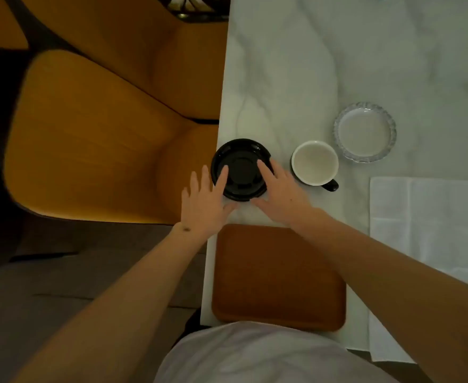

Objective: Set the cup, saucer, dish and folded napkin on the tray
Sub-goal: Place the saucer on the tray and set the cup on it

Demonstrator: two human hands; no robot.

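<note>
A black saucer (241,164) lies at the table's left edge. My left hand (204,201) and my right hand (278,189) lie over its near half with straight spread fingers, one on each side. Whether they touch it I cannot tell. A white cup with a black handle (315,162) stands just right of the saucer. Beyond it sits a clear glass dish with a scalloped rim (365,132). The white napkin (431,233) lies spread at the right. A brown wooden tray (278,277) sits bare on the table close to my body.
The white marble table (324,64) runs away from me, with its left edge beside the saucer and tray. Yellow wooden chairs (94,134) stand to the left of the table over a dark floor.
</note>
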